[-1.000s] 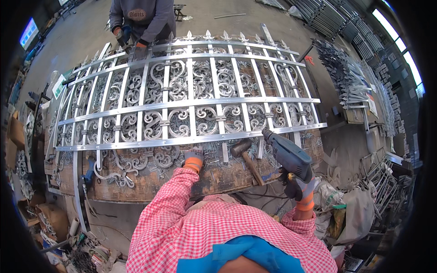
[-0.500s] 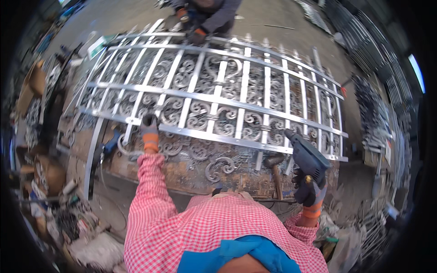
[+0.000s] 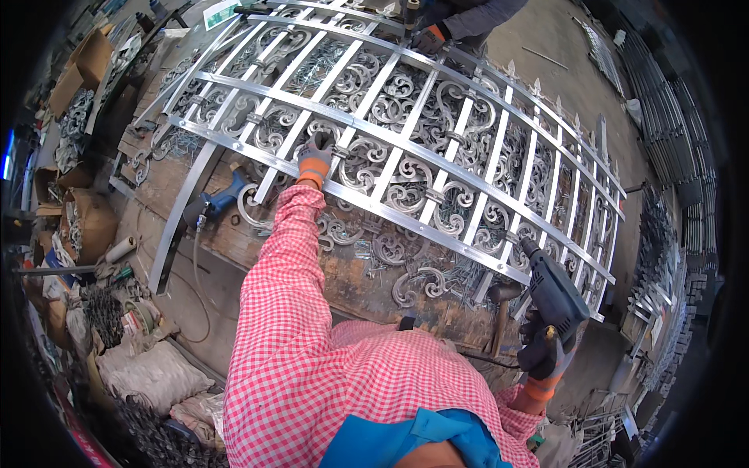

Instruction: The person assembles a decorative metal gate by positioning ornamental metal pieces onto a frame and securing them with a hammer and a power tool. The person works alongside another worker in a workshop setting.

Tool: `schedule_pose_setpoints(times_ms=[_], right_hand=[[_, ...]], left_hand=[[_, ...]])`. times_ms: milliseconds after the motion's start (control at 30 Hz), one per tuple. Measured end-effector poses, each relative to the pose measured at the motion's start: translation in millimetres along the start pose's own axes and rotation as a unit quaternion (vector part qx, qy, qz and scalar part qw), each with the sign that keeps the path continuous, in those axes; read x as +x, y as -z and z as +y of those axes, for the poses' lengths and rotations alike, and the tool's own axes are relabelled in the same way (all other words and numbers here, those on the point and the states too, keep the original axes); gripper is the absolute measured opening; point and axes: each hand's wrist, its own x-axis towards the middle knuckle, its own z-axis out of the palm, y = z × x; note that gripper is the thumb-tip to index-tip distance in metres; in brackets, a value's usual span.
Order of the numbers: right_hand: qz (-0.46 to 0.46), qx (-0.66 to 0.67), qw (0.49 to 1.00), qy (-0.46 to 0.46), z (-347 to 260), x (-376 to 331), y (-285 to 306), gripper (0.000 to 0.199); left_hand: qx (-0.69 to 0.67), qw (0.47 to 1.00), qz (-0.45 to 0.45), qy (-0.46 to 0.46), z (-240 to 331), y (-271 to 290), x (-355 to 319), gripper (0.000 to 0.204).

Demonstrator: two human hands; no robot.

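Observation:
A silver metal fence panel [image 3: 406, 232] of crossing rails and bars lies on a worn wooden table, above many grey scroll ornaments [image 3: 367, 160]. My left hand [image 3: 316, 152], in a grey glove with an orange cuff, reaches over the near rail between two bars. Its fingers are curled, and what they hold, if anything, is hidden. My right hand [image 3: 544, 347], gloved alike, is wrapped round the handle of a dark blue-grey power drill [image 3: 559, 295]. The drill's front points up-left, close to the right part of the near rail.
A hammer [image 3: 502, 316] lies left of the drill. A blue air tool [image 3: 222, 195] with a hose is at the table's left. Across the panel, a co-worker's gloved hand [image 3: 429, 39] is at the far rail. Sacks [image 3: 152, 376] and boxes crowd the left floor.
The view has swung left, so the panel sits tilted and further right. My left arm is stretched further out, its hand beyond the near rail. The drill remains in my right hand.

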Motion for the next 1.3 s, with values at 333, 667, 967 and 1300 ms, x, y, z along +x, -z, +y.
schedule_pose_setpoints(times_ms=[333, 667, 967, 1300], right_hand=[[-0.091, -0.003, 0.995, -0.049, -6, 53, -26, 0.037], [-0.218, 0.007, 0.950, -0.223, 27, 167, -121, 0.047], [-0.245, -0.001, 0.949, -0.200, 57, 196, -140, 0.049], [-0.313, -0.285, 0.899, -0.113, 24, 218, -175, 0.056]], left_hand=[[0.350, 0.927, -0.105, -0.086, 26, 5, -15, 0.047], [0.271, 0.889, -0.135, -0.342, 112, -61, -100, 0.031], [0.321, 0.842, -0.245, -0.358, 87, -98, -144, 0.033], [0.295, 0.856, -0.298, -0.302, 77, -102, -137, 0.028]])
